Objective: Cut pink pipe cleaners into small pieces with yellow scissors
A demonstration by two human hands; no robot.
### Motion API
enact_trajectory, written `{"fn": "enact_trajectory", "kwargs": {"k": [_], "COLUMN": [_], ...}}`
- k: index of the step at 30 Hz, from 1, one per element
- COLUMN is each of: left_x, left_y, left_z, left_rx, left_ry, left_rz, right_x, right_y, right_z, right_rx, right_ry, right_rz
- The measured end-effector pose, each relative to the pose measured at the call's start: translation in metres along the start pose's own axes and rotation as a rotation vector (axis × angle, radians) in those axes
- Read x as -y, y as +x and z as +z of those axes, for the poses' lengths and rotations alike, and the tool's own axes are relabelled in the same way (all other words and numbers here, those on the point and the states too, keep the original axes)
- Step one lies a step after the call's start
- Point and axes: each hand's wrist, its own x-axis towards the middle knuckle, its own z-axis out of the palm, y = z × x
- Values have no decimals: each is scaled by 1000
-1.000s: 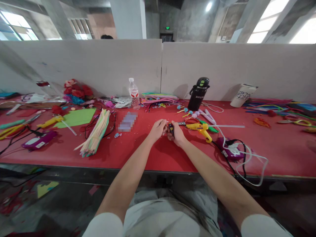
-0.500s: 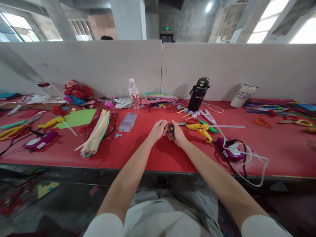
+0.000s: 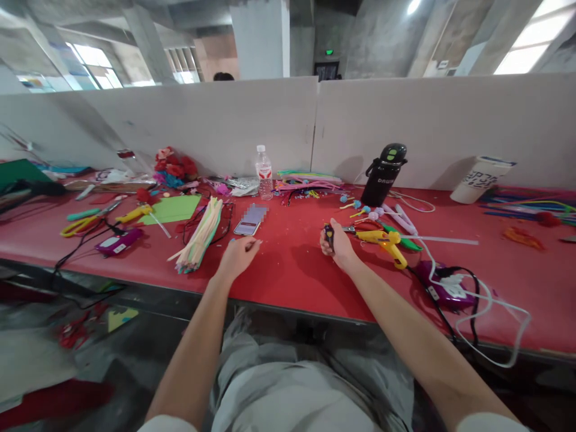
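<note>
My right hand [image 3: 339,247] is wrapped round a small black tool with a yellow mark [image 3: 330,238]; its exact kind does not show. Just right of that hand lies a yellow hot glue gun [image 3: 382,240] with a long glue stick in its back. My left hand [image 3: 238,259] is low over the red table, fingers curled together; whatever they hold, if anything, is hidden. A phone [image 3: 251,219] lies just beyond it. To its left is a bundle of thin cream and green stems [image 3: 200,237].
A water bottle [image 3: 264,174], a black flask [image 3: 384,174] and a white cup [image 3: 481,180] stand by the partition [image 3: 216,120]. Purple power blocks [image 3: 117,242] with trailing cables lie on both sides. Small blue and lilac pompom pieces [image 3: 357,205] lie before the flask.
My hands were together at the middle; my left hand has moved away leftward to beside the phone. My right hand keeps the black tool. The view has turned to the left.
</note>
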Motion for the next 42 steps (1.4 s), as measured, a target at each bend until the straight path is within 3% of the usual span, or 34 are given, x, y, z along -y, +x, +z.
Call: {"fn": "enact_trajectory", "kwargs": {"k": [4, 7, 16, 19, 25, 34, 38, 42], "left_x": [39, 50, 47, 46, 51, 55, 54, 50], "left_y": [-19, -23, -4, 15, 48, 58, 58, 60], "left_z": [-35, -45, -50, -52, -44, -41, -42, -45], "left_rx": [-27, 7, 6, 77, 243, 317, 303, 178], "left_ry": [215, 289, 226, 133, 163, 205, 196, 113], "left_rz": [-119, -126, -160, -182, -200, -178, -203, -191], "right_x": [-2, -3, -6, -6, -4, -4, -4, -4], "right_y": [0, -1, 0, 1, 1, 0, 1, 2], "right_z": [1, 0, 0, 0, -1, 0, -1, -1], "right_rx": [12, 21, 50, 53, 43, 106, 117, 98], "right_ry": [-15, -32, -54, -69, -90, -93, -112, -111], "right_rz": [11, 6, 1, 1, 4, 4, 9, 33]}}
